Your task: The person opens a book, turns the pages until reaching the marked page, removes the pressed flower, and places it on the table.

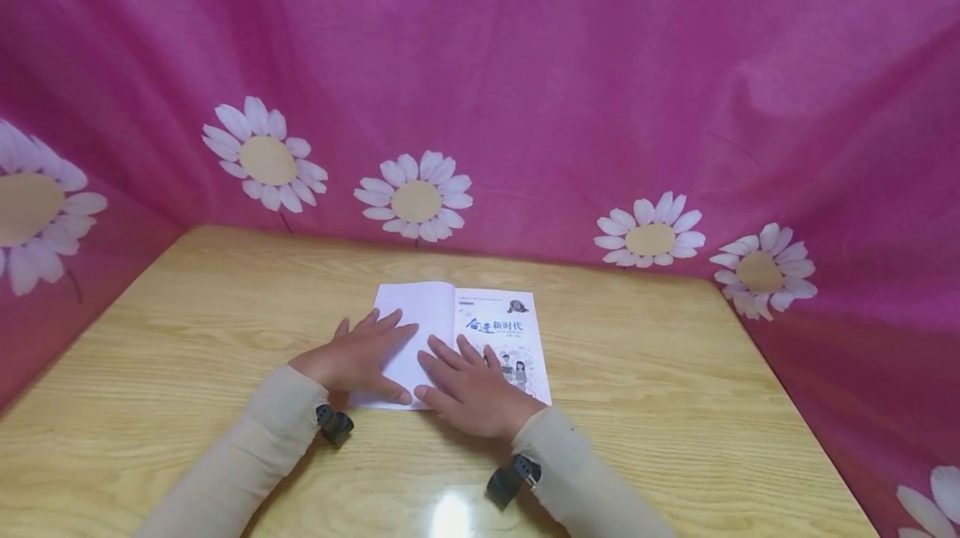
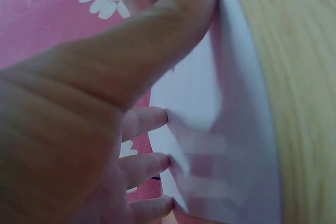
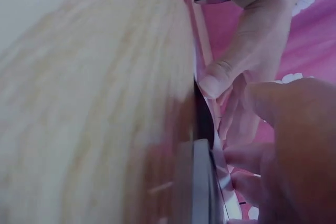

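An open book lies on the wooden table, its left page blank and its right page printed with a blue title and a drawing of figures. My left hand rests on the blank page with fingers spread. In the left wrist view its thumb and fingertips touch the white page. Near the lower fold, my right hand lies across the book with straight fingers, covering part of the drawing. The right wrist view shows the book's thick edge beside that hand.
The light wood table extends on all sides of the book. A pink cloth with white daisies encloses its back and sides. A black strap device sits on the left wrist, another on the right.
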Tool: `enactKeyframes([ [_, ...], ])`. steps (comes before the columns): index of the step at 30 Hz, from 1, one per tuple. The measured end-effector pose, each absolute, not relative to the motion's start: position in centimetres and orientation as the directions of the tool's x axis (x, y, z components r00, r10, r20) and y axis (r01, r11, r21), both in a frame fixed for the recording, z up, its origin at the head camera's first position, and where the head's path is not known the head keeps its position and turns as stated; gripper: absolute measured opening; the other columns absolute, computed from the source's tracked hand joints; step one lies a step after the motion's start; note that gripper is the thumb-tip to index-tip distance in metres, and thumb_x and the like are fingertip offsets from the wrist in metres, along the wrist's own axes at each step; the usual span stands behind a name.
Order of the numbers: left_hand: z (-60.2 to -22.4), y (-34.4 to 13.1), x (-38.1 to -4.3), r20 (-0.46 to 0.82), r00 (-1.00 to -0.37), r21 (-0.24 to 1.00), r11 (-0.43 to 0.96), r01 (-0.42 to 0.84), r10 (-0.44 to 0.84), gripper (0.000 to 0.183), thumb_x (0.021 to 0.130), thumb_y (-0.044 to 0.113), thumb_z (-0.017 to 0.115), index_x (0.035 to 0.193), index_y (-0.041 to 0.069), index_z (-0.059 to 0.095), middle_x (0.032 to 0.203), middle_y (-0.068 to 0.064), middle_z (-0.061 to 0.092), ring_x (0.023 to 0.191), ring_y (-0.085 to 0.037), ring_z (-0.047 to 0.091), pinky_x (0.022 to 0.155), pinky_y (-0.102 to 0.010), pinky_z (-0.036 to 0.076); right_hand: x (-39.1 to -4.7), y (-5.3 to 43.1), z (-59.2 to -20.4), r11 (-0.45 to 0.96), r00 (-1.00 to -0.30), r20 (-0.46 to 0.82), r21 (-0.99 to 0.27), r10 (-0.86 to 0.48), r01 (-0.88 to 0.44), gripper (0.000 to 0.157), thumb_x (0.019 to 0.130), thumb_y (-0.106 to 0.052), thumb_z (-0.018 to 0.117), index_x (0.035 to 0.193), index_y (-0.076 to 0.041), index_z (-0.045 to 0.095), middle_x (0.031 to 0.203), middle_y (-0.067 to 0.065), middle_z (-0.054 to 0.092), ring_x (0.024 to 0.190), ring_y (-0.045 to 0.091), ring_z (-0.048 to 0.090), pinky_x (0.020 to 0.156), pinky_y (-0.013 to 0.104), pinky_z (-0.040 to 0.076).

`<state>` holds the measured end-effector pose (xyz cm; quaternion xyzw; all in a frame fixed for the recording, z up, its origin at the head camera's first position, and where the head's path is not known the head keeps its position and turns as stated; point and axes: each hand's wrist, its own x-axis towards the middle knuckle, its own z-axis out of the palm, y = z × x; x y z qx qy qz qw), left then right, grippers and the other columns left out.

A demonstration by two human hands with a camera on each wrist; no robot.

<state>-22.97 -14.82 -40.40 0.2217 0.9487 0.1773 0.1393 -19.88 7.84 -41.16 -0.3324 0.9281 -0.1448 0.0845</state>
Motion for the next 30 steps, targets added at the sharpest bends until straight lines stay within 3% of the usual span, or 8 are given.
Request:
enactKeyframes([
  [10, -40.6, -14.9, -23.0, -0.191, -0.871, 0.382, 0.852, 0.358, 0.452, 0.105, 0.07, 0.064, 0.074, 0.154, 0.024, 0.027, 0.161, -0.008, 0.012, 0.147, -0.038, 0.001, 0.105, -0.072, -0.002, -22.4, 11.3, -39.8, 0.668, -0.812, 0.065, -0.532, -0.58, -0.52, 0.067, 0.095, -0.051, 0.052, 0.148, -0.011, 0.039, 0.155, 0.013, 0.031, 0.142, 0.028, 0.029, 0.113, 0.049, 0.025],
  [18, -40.7, -14.6, -23.0, -0.193, -0.879, 0.367, 0.863, 0.348, 0.436, 0.102, 0.07, 0.062, 0.076, 0.154, 0.026, 0.027, 0.162, -0.005, 0.012, 0.147, -0.036, 0.0, 0.106, -0.071, -0.003, -24.2, 15.9, -39.3, 0.713, -0.886, -0.057, -0.618, -0.459, -0.33, 0.097, 0.082, -0.057, 0.069, 0.155, -0.016, 0.021, 0.161, 0.007, 0.017, 0.147, 0.025, 0.014, 0.115, 0.051, 0.017],
  [25, -40.6, -14.6, -22.9, -0.194, -0.87, 0.381, 0.852, 0.358, 0.452, 0.102, 0.071, 0.061, 0.075, 0.153, 0.024, 0.028, 0.162, -0.006, 0.012, 0.147, -0.036, 0.0, 0.106, -0.072, -0.004, -24.7, 18.0, -39.6, 0.761, -0.89, -0.087, -0.56, -0.448, -0.329, 0.112, 0.072, -0.06, 0.076, 0.155, -0.012, 0.018, 0.161, 0.013, 0.008, 0.147, 0.033, 0.006, 0.114, 0.058, 0.013],
  [30, -40.4, -14.7, -22.8, -0.186, -0.868, 0.383, 0.848, 0.367, 0.46, 0.101, 0.072, 0.06, 0.075, 0.153, 0.022, 0.028, 0.161, -0.008, 0.012, 0.147, -0.038, 0.0, 0.105, -0.073, -0.003, -24.7, 18.5, -40.0, 0.79, -0.886, -0.107, -0.511, -0.451, -0.34, 0.118, 0.071, -0.065, 0.073, 0.155, -0.007, 0.013, 0.161, 0.014, 0.001, 0.146, 0.038, 0.001, 0.111, 0.064, 0.007],
])
